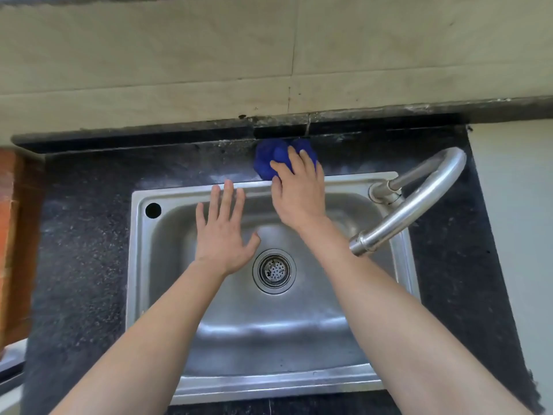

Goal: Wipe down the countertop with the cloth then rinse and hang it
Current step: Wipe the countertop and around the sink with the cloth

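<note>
Cloth [270,158]: deep blue, bunched into a rounded wad with soft folds and no flat edge showing; it lies on the narrow back strip of the surface [83,250], between the back rim of the sink [269,384] and the raised ledge [134,140] under the wall tiles [179,55]
Right hand [299,196]: reaches across the basin, fingers bent over the top of the wad and thumb against its near side, pressing it down; I judge this a wiping grip, the cloth balled up to fit the tight strip
Left hand [223,235]: spread flat with straight fingers, holding nothing; fingertips lie at the sink's back rim, though contact cannot be told; probably placed for balance during the long reach
Surface marks: pale dusty smears along the back edge beside the cloth, likely the reason for working here
Faucet [434,187]: curved steel spout at the sink's back right corner, outlet just beside the right forearm; no water seen
Stage: wiping seems under way; rinsing and hanging not yet done
</note>
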Demonstrator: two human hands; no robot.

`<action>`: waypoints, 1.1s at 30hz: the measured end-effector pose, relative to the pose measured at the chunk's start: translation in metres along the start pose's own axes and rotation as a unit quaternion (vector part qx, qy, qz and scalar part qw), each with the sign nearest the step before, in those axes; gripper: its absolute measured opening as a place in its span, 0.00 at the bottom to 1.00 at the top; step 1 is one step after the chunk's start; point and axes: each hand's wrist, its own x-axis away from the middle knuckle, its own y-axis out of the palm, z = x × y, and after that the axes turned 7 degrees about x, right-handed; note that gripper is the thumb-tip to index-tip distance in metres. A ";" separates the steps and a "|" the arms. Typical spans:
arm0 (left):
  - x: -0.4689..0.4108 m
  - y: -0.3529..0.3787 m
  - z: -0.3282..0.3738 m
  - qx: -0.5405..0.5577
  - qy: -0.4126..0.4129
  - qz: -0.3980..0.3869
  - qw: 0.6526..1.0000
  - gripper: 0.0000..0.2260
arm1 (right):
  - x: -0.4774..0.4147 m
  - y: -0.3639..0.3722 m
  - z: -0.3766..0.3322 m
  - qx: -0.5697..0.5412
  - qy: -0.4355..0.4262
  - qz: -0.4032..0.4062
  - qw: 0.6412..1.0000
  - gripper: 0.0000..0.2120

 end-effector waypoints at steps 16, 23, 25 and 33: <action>0.011 0.004 -0.016 0.029 0.024 0.039 0.999 0.34 | -0.011 0.002 -0.014 0.052 0.077 -0.020 0.995 0.22; 0.032 0.007 -0.068 0.002 -0.010 0.055 0.998 0.32 | -0.019 -0.009 -0.008 0.043 -0.068 -0.069 0.994 0.20; 0.033 0.004 -0.085 -0.007 -0.001 0.073 0.997 0.33 | -0.017 -0.016 0.024 0.032 0.011 -0.019 0.999 0.19; 0.039 0.011 -0.126 -0.108 0.049 0.063 0.991 0.38 | -0.016 -0.004 0.022 0.056 0.099 0.022 0.993 0.19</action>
